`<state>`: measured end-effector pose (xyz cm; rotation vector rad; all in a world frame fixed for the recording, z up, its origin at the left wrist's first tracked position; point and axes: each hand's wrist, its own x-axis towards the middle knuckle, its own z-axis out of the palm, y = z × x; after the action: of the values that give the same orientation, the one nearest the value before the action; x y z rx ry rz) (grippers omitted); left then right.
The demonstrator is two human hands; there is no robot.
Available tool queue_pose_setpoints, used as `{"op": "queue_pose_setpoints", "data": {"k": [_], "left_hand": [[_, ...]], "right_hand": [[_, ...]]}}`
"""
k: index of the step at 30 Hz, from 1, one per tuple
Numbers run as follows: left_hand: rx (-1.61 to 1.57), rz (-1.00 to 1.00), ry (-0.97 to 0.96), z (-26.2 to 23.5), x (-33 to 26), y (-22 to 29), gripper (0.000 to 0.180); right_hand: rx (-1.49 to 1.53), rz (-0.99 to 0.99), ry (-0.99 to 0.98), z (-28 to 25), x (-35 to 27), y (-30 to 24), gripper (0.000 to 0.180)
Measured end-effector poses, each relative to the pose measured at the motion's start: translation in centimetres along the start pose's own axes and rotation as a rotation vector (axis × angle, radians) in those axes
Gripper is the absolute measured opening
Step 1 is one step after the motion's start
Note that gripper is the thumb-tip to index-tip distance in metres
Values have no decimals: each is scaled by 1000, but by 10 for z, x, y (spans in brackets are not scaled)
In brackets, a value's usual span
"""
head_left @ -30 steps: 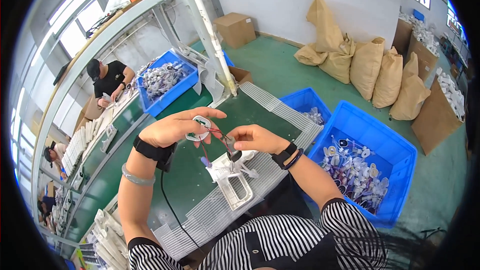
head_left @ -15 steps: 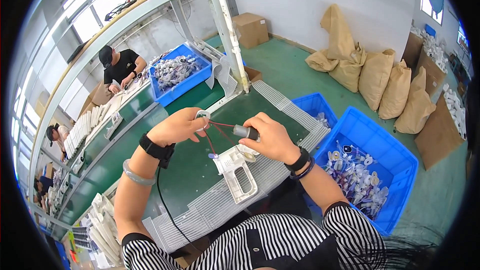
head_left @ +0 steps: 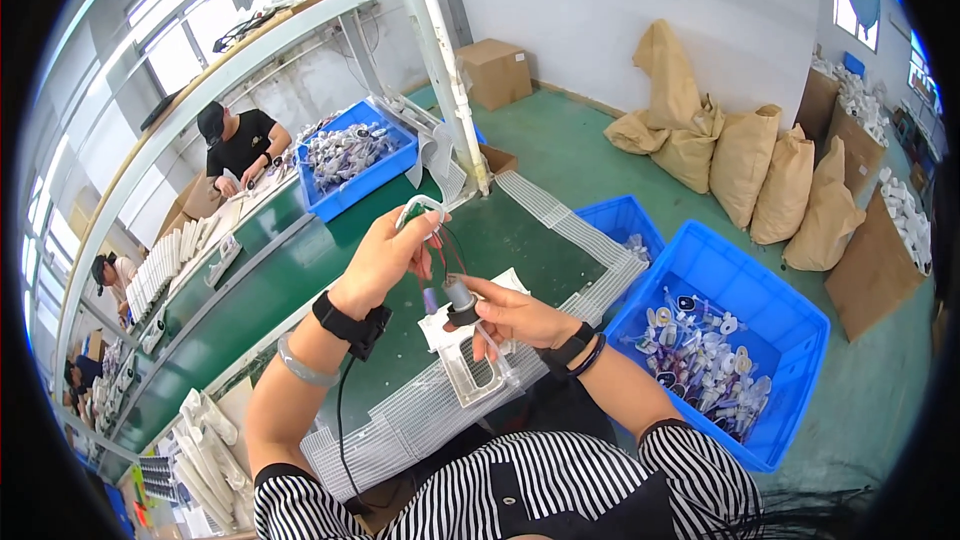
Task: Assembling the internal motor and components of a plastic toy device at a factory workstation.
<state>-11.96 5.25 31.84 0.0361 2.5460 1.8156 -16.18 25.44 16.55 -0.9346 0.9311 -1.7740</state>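
Note:
My left hand (head_left: 385,255) is closed on a white curved plastic part (head_left: 428,204) with a green piece inside it. Thin red and dark wires (head_left: 445,248) run down from that part. My right hand (head_left: 520,312) grips a small grey cylindrical motor (head_left: 461,293) with a black end. A pale, narrow stem (head_left: 499,360) shows below the right fingers. Beside the motor is a small purple cylinder (head_left: 430,301). Beneath both hands, a white plastic housing with a handle opening (head_left: 462,370) lies on the bench, partly hidden by the right hand.
The green bench (head_left: 390,340) is edged with white ribbed matting (head_left: 400,420). At right stands a blue bin (head_left: 790,360) of small assemblies; another blue bin (head_left: 350,180) sits across the bench. A person (head_left: 240,145) works at far left. A black cable (head_left: 343,430) hangs from my left wrist.
The motor has moved down and left, tilting, over the housing. My left hand has turned and come slightly right, raising the white curved part.

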Motion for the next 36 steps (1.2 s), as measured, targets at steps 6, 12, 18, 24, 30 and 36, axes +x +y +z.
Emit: {"op": "queue_pose_setpoints", "data": {"k": [6, 12, 18, 24, 30, 36], "left_hand": [[222, 106, -3, 23, -28, 40, 47], [40, -114, -221, 30, -33, 39, 48], [-327, -140, -193, 64, -22, -32, 52], [-641, -214, 114, 67, -25, -121, 48], [-810, -363, 477, 48, -55, -196, 49], [-816, -388, 508, 39, -69, -224, 49]], "right_hand": [[-102, -96, 83, -7, -11, -12, 80], [-524, -143, 332, -35, -22, -30, 105], [-796, -40, 478, -66, -68, -70, 111], [-962, 16, 320, -105, -26, -39, 110], [-1287, 195, 186, -85, 57, 14, 94], [-1707, -104, 85, -72, 61, 54, 39]]}}
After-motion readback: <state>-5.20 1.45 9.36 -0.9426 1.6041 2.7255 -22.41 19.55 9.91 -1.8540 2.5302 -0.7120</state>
